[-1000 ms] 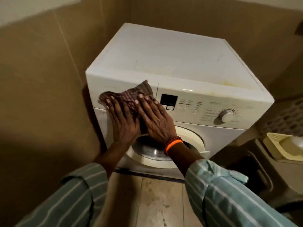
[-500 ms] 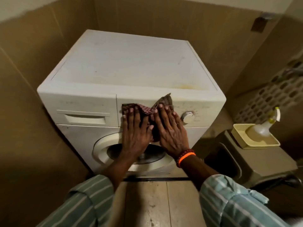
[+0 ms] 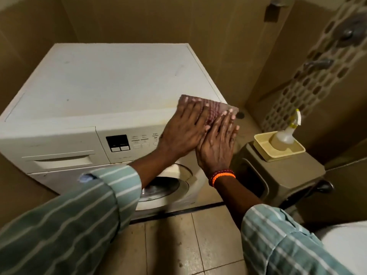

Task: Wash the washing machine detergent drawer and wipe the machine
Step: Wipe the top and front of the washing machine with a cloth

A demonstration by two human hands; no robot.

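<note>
Landmark: we place everything against the white front-loading washing machine (image 3: pixel 111 84) in the tiled corner.
Cloth: our dark red checked wiping cloth (image 3: pixel 210 112) lies over the machine's front right top corner, partly past the edge.
Left hand: our left hand (image 3: pixel 184 133) presses flat on the cloth, fingers straight, no grip closed round it.
Right hand: our right hand (image 3: pixel 217 143) lies flat beside it, fingertips on the cloth, likewise uncurled.
Drawer: the white plastic detergent drawer (image 3: pixel 59 160) sits pushed in at the machine's front left, well away from both hands.
Risk, cloth: held only by flat pressure, it may slide off the corner and drop to the floor.
Risk, controls: our palms cover the right of the control panel (image 3: pixel 127 143); pressing there could shift a setting.
Risk, bottle: the clear spray bottle (image 3: pixel 284 137) in its cream tray (image 3: pixel 297 151) stands right of the machine; a wide sweep might knock it.
</note>
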